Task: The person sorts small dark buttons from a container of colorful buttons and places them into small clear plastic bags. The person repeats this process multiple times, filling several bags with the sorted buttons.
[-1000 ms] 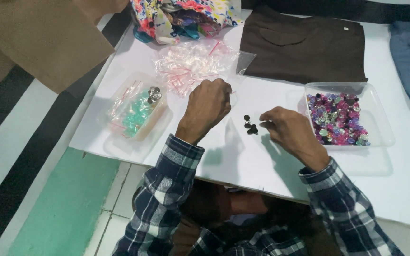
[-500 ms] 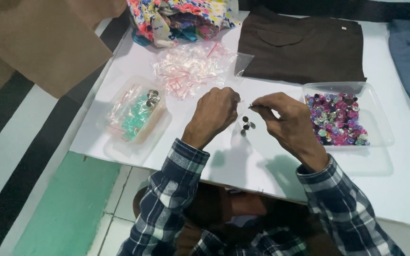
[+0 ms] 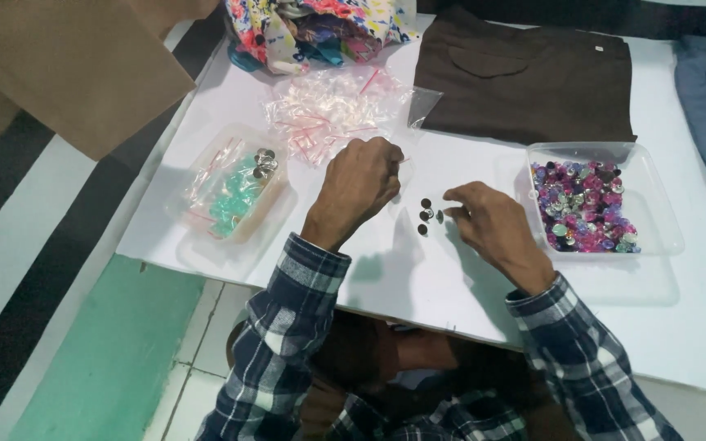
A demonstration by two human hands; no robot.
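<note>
Head view | left hand (image 3: pixel 359 181) fisted, seemingly pinching small clear bag | right hand (image 3: pixel 484 214) fingertips on dark buttons (image 3: pixel 426 216) | step: likely bagging buttons; next needs a steady pinch.

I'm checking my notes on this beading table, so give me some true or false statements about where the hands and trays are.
1. The right hand rests its fingertips beside the small dark buttons on the white table. True.
2. The tray of purple and pink beads lies to the left of both hands. False: it lies to the right, beyond the right hand.
3. The left hand is a loose fist raised near the pile of small clear bags. True.
4. The brown garment covers the bead tray. False: it lies flat behind the tray, further up the table.
5. The clear tray with green pieces sits left of the left hand. True.
</note>
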